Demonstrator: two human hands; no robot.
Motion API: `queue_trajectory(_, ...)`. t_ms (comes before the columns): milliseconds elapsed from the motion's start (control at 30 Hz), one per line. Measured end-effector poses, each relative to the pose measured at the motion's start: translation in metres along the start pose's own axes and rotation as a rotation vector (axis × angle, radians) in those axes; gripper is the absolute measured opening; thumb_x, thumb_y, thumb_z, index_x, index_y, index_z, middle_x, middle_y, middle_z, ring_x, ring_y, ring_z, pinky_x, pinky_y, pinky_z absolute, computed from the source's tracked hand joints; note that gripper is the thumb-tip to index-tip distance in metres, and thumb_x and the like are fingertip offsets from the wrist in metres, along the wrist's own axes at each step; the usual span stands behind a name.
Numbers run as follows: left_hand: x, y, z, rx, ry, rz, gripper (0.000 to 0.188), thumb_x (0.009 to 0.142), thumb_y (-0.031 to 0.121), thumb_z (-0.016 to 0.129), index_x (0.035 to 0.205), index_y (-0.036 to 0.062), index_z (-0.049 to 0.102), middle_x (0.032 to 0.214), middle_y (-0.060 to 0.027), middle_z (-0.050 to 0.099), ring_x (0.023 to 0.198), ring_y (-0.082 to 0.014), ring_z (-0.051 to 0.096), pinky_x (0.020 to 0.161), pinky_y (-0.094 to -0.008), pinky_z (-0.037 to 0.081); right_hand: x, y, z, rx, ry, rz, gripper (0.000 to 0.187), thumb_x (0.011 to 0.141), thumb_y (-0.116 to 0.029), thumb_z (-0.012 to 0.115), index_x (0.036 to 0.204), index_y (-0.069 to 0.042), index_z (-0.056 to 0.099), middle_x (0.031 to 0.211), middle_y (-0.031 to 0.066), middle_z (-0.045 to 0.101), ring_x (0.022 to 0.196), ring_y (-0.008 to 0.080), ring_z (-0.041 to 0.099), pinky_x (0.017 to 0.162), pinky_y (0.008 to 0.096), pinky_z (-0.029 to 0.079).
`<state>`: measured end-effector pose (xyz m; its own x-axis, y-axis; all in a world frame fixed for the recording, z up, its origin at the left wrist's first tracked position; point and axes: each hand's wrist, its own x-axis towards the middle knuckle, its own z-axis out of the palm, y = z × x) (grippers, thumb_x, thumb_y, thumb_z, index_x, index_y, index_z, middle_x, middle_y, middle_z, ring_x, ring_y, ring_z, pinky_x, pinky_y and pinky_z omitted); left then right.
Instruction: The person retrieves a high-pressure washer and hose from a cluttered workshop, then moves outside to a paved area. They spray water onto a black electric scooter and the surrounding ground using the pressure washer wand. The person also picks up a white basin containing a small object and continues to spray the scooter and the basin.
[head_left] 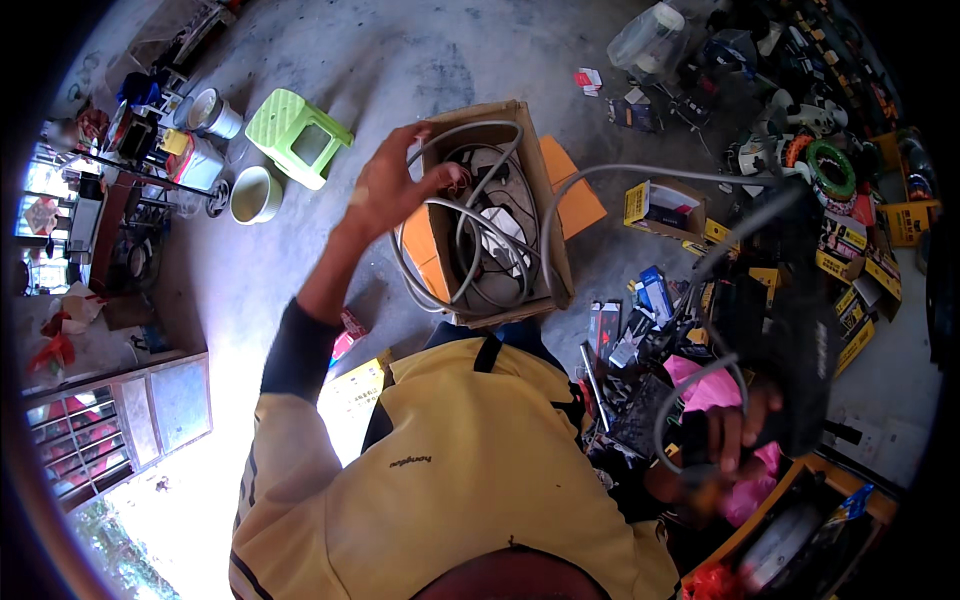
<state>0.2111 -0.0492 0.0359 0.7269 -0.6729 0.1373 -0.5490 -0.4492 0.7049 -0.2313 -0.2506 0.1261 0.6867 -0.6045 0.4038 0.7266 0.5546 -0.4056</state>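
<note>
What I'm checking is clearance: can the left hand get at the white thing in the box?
Probably yes: the box stands open and the left hand is near its rim, though grey cable lies across the white thing.

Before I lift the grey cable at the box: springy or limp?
Probably springy: the grey cable holds wide, rounded arcs at the cardboard box. It may snag on itself, since several loops cross there. Pulling one loop could tug the length running out rightward.
</note>
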Motion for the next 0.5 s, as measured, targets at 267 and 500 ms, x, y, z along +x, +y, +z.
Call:
queue_trajectory(267, 0.001, -0.032, 0.027, -0.018, -0.646, -0.031, 0.110, 0.074, 0.059, 0.083, 0.154, 0.0007, 0.036, 0.152, -0.0249, 0.046, 0.141, -0.0405, 0.044, 0.118, -0.0458, 0.035, 0.003, -0.085, 0.019, 0.093, -0.159, -0.294, 0.069, 0.062, 0.011, 0.087, 0.113, -0.002, 0.043, 0.078, 0.0113, 0.056, 0.055, 0.0229, 0.068, 0.042, 0.0319, 0.056)
queue_trajectory(500, -0.003, -0.022, 0.058, 0.212, -0.621, -0.024, 0.081, 0.075, 0.027, 0.085, 0.144, 0.0021, 0.050, 0.135, -0.0223, 0.060, 0.121, -0.0358, 0.061, 0.101, -0.0427, 0.049, 0.033, -0.096, 0.028, 0.215, -0.094, -0.474, 0.053, 0.069, 0.002, 0.082, 0.110, -0.004, 0.049, 0.079, 0.0049, 0.058, 0.055, 0.0204, 0.067, 0.050, 0.0339, 0.055)
